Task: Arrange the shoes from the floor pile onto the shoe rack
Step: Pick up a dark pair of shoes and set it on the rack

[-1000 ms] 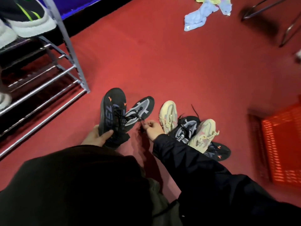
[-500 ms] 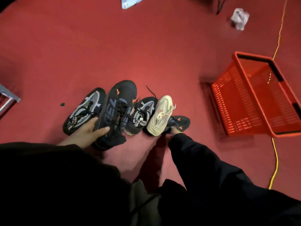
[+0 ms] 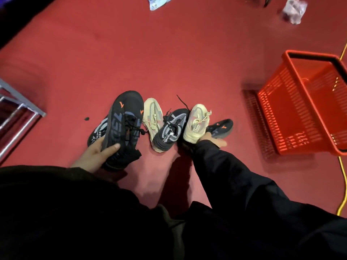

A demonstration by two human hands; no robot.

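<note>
My left hand (image 3: 97,152) grips the heel end of a black shoe with orange marks (image 3: 124,122), held tilted above the red floor. A black-and-white patterned shoe (image 3: 96,133) lies half hidden under it. To the right sit a cream shoe (image 3: 153,117), a second patterned shoe (image 3: 170,128) and a second cream shoe (image 3: 197,122), tilted. My right hand (image 3: 216,141) is closed on the heel of a second black shoe with orange marks (image 3: 222,126), thumb on top, fingers beneath. A corner of the metal shoe rack (image 3: 20,107) shows at the left edge.
A red plastic basket (image 3: 281,117) stands on the floor to the right, with a yellow cable (image 3: 342,201) running beside it. A light blue cloth (image 3: 157,1) and a crumpled white item (image 3: 293,11) lie far off. My dark sleeves fill the bottom.
My right hand has shifted right, from behind the tilted cream shoe to the heel of the second black shoe. The first cream shoe has come into sight beside the shoe in my left hand.
</note>
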